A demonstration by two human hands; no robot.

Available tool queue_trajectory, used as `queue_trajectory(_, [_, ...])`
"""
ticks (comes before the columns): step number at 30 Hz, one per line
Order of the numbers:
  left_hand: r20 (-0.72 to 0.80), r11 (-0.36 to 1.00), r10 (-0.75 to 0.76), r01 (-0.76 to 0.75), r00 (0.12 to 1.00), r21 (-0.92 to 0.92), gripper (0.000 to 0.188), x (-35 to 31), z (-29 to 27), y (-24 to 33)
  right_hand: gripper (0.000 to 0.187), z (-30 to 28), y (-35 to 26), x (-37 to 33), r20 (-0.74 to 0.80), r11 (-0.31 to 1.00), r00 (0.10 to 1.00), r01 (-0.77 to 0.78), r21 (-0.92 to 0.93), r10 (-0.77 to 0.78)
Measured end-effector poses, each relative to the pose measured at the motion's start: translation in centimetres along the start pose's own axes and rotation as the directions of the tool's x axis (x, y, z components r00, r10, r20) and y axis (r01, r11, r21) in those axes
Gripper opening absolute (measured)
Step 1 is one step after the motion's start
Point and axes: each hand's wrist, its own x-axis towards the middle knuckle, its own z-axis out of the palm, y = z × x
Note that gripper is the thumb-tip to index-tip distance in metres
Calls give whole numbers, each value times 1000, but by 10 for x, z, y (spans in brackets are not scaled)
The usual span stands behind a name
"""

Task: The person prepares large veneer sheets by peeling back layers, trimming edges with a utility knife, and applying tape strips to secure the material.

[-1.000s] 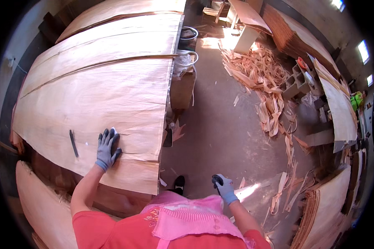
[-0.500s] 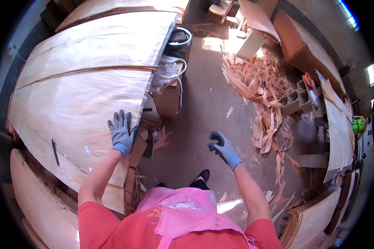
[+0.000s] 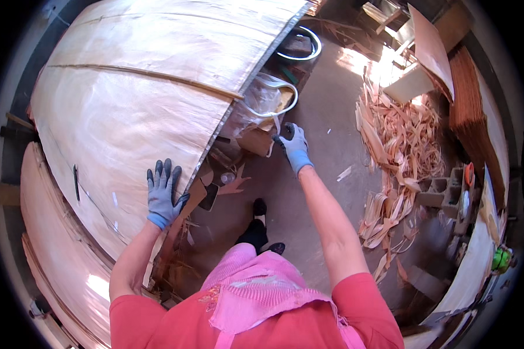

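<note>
Evidently, your left hand (image 3: 165, 199) lies flat with fingers spread, holding nothing, on the wood sheet (image 3: 119, 125) near its edge, perhaps to steady you; farther out, your right hand (image 3: 294, 145) curls near the white band (image 3: 296, 98), whether gripping anything I cannot tell.

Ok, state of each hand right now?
Left hand: open, palm down on the pale wood sheet.
Right hand: fingers partly curled near the white band; whether holding anything can't be told.
</note>
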Motion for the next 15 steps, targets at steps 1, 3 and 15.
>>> queue_trajectory(1, [-12, 999, -12, 11, 1000, -43, 82, -2, -2, 1, 63, 10, -1, 13, 7, 999, 1000, -11, -48, 11])
queue_trajectory(3, [-70, 988, -5, -6, 998, -156, 83, 6, -1, 2, 56, 29, 25, 40, -85, 1000, 996, 23, -1, -23])
queue_trajectory(15, [-180, 622, -358, 90, 916, -778, 34, 55, -24, 72, 13, -97, -57, 20, 535, 855, 841, -337, 395, 84])
